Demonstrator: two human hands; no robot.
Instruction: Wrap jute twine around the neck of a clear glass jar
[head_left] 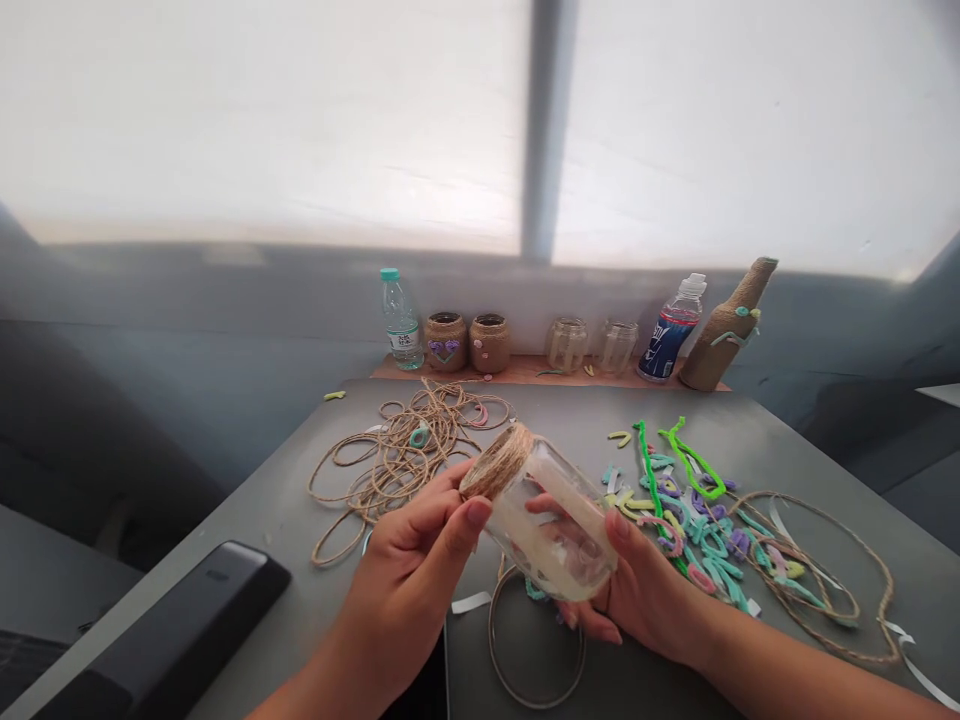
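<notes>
clear glass jar point(551, 525) with tan jute twine point(497, 461) wound round its neck, held above grey table point(255, 510). left hand point(409, 565) closed on the wrapped neck; right hand point(637, 590) curled firmly around the jar's body.

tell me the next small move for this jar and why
Probably wind more jute twine on just below the twine band: the glass jar has no twine below its neck, while the twine-covered jars at the back look wrapped down their sides.
</notes>
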